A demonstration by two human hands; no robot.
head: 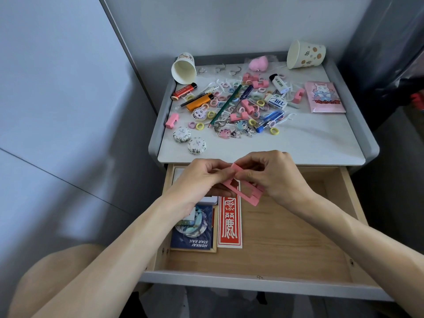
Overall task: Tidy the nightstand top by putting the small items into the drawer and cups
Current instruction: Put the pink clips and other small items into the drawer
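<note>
Both hands are up over the open drawer (286,237), just in front of the front edge of the nightstand top (298,143). The left hand (206,177) has its fingers curled in and is pinching the top end of a little stack of pink pieces (243,191). The right hand (273,175) pinches the same stack from the other side with thumb and fingers. So neither hand is free, and the stack hangs in the air above the drawer, touching nothing else.

Under it, a red sticker (229,222) lies flat in the drawer, with a blue booklet (192,239) just beside it against the left wall. The right half of the drawer is bare wood.

Up top it's a mess. Two round tins (196,145) sit near the front left corner. Across the middle there's a pile of hair ties (274,131), more loose pink pieces (172,120), a green pencil (226,103), a screwdriver (245,92), an orange lighter (199,103), a red lighter (184,90) and an eraser (276,102). A pink packet (324,97) lies by the right edge. The left cup (183,68) is tipped over at the back left corner, and the right cup (306,55) is on its side at the back right corner.
</note>
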